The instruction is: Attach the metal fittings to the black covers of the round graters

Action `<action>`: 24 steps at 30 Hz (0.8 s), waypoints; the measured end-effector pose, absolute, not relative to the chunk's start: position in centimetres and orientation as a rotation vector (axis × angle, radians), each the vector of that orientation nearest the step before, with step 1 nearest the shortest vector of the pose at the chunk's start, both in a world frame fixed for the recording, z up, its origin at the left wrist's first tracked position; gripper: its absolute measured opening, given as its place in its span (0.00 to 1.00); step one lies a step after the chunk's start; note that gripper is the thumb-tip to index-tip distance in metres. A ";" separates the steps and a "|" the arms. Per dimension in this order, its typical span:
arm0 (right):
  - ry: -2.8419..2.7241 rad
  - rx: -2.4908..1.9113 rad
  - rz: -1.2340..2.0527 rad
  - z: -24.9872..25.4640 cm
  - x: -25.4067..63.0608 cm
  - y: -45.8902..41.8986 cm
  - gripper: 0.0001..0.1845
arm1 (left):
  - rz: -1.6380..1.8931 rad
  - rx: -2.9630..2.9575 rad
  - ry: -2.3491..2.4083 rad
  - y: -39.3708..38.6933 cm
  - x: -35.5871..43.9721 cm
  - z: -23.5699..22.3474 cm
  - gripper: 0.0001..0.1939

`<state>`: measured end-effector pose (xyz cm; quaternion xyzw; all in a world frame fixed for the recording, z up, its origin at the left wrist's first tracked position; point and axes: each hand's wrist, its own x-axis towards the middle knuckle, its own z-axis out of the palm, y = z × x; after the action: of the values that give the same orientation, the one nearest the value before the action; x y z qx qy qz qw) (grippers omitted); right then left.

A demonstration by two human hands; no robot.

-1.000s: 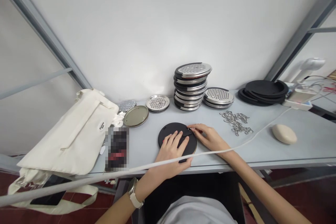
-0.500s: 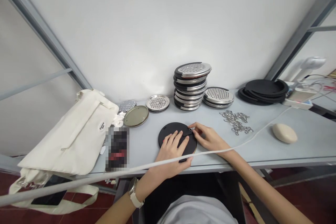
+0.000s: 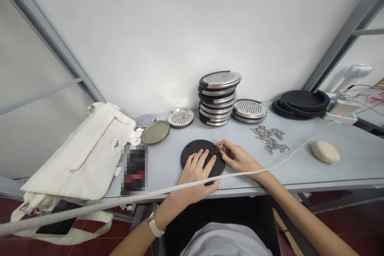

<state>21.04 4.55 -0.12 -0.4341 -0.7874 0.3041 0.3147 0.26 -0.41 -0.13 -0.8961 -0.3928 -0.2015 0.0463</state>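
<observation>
Black disc (image 3: 189,153) near the bench's (image 3: 163,164) front edge

Bare bench separates it from the tall stack (image 3: 218,100) at 12 o'clock and the metal clips (image 3: 270,140) at 2. The white wall (image 3: 144,28) rises behind. Round, flat and matt, the black disc lies under the left hand's (image 3: 196,174) spread fingers; the right hand (image 3: 237,157) pinches a small metal ring (image 3: 217,148) between 1 and 2.

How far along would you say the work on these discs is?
The tall stack, metal and black together, looks assembled. The left hand steadies a black disc while the right hand holds a metal clip at its edge. Loose clips and black covers apparently remain.
</observation>
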 end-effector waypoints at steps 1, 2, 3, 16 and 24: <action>-2.075 -1.146 0.803 -0.1 21.1 4.6 0.14 | -0.616 -2.735 -1.199 -0.4 0.2 -0.1 0.29; -2.076 -1.148 0.805 -0.2 21.1 4.6 0.14 | -0.618 -2.735 -1.198 -0.4 0.2 -0.1 0.29; -2.077 -1.149 0.809 -0.2 21.0 4.6 0.14 | -0.621 -2.734 -1.197 -0.4 0.2 -0.1 0.29; -2.073 -1.131 0.848 -0.6 21.2 4.7 0.14 | -0.607 -2.738 -1.189 -0.4 0.2 -0.2 0.30; -2.061 -1.120 0.886 -0.5 21.2 4.7 0.11 | -0.593 -2.737 -1.200 -0.3 0.3 -0.4 0.29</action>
<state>21.18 4.72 -0.53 -0.4245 -0.7809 0.3359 0.3118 0.26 -0.32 -0.41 -0.8973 -0.3935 -0.1945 0.0473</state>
